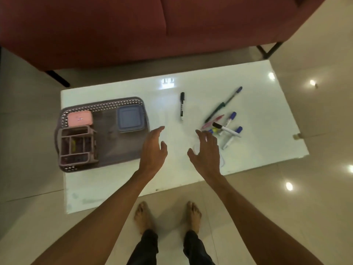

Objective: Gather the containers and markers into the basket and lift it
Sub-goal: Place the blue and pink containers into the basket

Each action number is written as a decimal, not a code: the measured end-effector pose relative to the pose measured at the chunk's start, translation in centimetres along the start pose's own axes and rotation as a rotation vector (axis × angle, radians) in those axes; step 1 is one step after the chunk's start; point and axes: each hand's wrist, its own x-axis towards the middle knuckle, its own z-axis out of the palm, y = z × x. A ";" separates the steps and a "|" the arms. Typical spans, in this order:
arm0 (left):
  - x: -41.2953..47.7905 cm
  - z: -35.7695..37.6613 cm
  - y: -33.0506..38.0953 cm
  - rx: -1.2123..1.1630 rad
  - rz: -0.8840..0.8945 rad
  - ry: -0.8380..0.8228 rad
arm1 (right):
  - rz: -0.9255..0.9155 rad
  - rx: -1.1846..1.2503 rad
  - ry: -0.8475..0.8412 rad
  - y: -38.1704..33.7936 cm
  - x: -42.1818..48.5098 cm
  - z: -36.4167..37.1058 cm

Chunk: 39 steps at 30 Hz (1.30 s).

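Observation:
A grey-purple woven basket (107,148) lies on the left of the white table. Inside it are a pink box (79,118), a blue lidded container (129,118) and a brownish divided organizer (76,145). A black marker (182,106) lies alone mid-table. Several markers and pens (225,125) are heaped to the right, with a long green pen (222,105) above them. My left hand (153,150) hovers open just right of the basket. My right hand (207,152) hovers open left of the heap, over a faint clear item I cannot make out.
The low white table (267,115) stands on a glossy tiled floor. A dark red sofa (133,25) with black legs runs along the far side. My bare feet (168,217) stand at the table's near edge.

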 end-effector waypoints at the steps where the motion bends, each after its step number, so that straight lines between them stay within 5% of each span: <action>1: -0.3 1.3 0.3 0.000 0.009 -0.016 | 0.039 -0.056 0.001 1.8 -0.3 -0.3; 7: -1.4 6.7 0.2 0.045 -0.023 -0.119 | 0.174 -0.211 -0.227 7.5 -1.0 0.8; 14: -1.3 7.6 -0.1 0.064 -0.037 -0.121 | 0.066 -0.213 -0.175 7.5 0.4 0.6; 22: -0.5 -1.4 1.1 0.008 -0.083 0.070 | -0.201 -0.090 -0.104 -2.1 3.8 -1.7; 30: 0.0 -11.1 -5.3 0.001 -0.143 0.289 | -0.495 -0.109 -0.319 -13.3 5.9 4.5; 39: -2.1 -15.0 -11.7 -0.045 -0.211 0.342 | -0.615 -0.323 -0.561 -16.2 5.2 11.9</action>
